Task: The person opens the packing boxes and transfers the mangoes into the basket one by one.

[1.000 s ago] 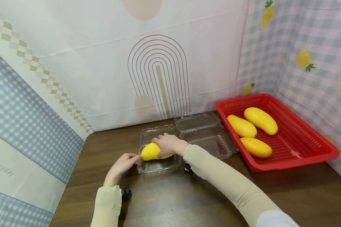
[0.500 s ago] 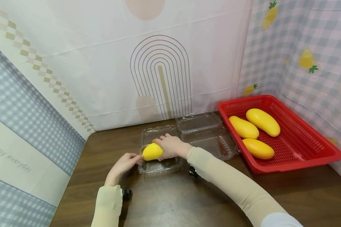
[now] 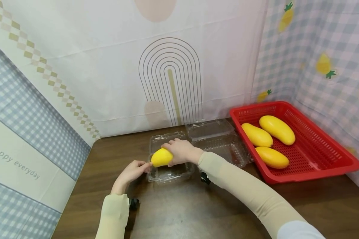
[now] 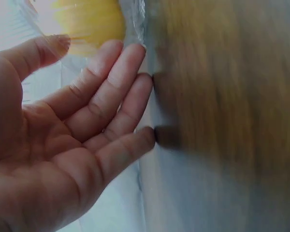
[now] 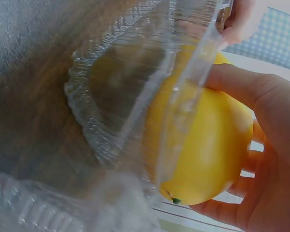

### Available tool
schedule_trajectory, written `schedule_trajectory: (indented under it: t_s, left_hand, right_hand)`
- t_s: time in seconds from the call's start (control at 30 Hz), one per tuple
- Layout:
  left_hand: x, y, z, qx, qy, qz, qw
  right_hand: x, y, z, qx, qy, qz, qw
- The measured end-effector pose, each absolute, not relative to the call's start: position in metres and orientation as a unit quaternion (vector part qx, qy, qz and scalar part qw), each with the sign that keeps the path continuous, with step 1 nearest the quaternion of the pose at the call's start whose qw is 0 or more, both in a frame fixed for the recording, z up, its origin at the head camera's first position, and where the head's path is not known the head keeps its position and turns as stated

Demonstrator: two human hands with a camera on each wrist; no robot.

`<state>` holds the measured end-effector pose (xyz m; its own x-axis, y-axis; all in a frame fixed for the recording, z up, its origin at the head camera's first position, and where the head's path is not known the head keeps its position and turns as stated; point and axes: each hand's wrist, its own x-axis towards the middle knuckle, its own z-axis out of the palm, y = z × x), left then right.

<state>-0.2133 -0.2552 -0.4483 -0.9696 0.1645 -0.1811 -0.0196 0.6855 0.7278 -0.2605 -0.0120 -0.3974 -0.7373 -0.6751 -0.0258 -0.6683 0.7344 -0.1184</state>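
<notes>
My right hand (image 3: 180, 151) grips a yellow mango (image 3: 161, 157) from its right end, over the base of an opened clear plastic clamshell box (image 3: 170, 179). The right wrist view shows the mango's small green stem spot (image 5: 176, 200), with the thumb on one side and fingers on the other. My left hand (image 3: 131, 172) is at the box's left end. Seen from the left wrist, its thumb and fingers (image 4: 128, 63) straddle the clear wall, with the mango (image 4: 94, 24) just beyond. My right hand hides part of the mango in the head view.
A second opened clamshell box (image 3: 224, 149) lies to the right, close against a red plastic basket (image 3: 314, 174). Several mangoes, including a curved one (image 3: 277, 130), lie in the basket's left half. A patterned cloth wall (image 3: 116, 109) rises behind the brown table (image 3: 173, 212).
My right hand has shifted right along the mango, and the mango's left end has risen slightly. My left hand stays at the box's end. The head view has shifted a little.
</notes>
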Motion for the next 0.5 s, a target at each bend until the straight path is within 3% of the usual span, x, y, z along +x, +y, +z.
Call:
schedule_trajectory:
  t_s: [0.5]
  left_hand:
    - [-0.217, -0.258, -0.450, 0.058, 0.923, 0.369, 0.096]
  right_hand:
    - [-0.271, 0.008, -0.362, -0.344, 0.936, -0.065, 0.022]
